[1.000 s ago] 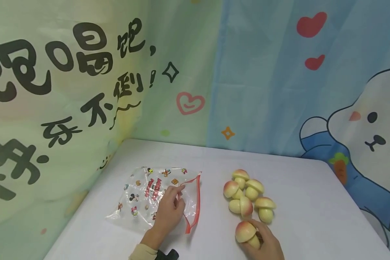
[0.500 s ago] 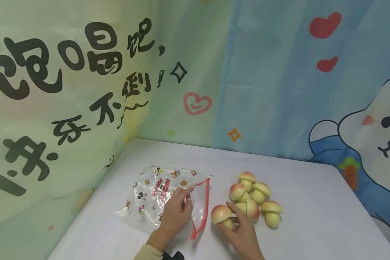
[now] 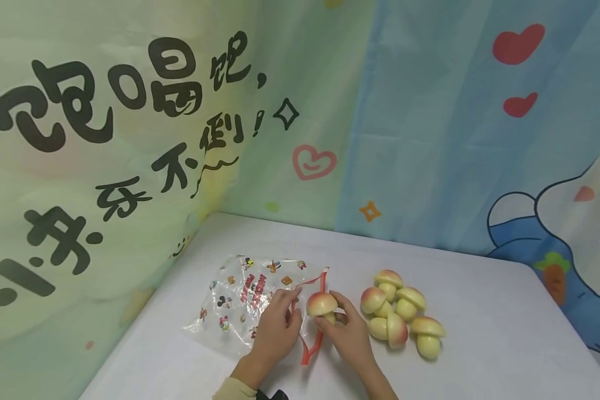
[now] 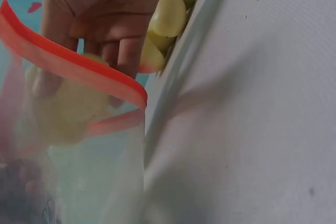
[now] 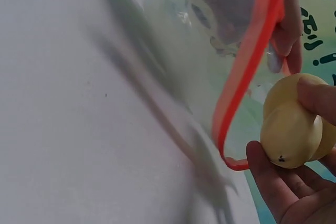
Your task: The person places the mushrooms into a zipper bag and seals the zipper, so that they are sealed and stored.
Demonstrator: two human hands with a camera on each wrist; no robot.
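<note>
A clear zip bag [image 3: 235, 289] with cartoon prints and a red zip edge lies on the left of the table, its mouth apart and facing right. My left hand [image 3: 277, 328] pinches the near side of that mouth by the red edge. Between the thumb and fingers of my right hand [image 3: 347, 333] is a toy mushroom [image 3: 322, 304], with a pinkish cap and pale yellow stem. It is at the bag's mouth; in the left wrist view, the mushroom [image 4: 68, 103] shows blurred through the clear plastic. From the right wrist, its stem end [image 5: 289, 137] faces the camera.
Several more toy mushrooms [image 3: 406, 303] lie in a group on the white table [image 3: 490, 311], right of my right hand. A printed cloth backdrop [image 3: 420, 155] stands along the table's back and left sides.
My right hand has carried the mushroom leftward from beside the group to the bag's mouth. My left hand keeps hold of the bag's edge. The head view has shifted slightly right.
</note>
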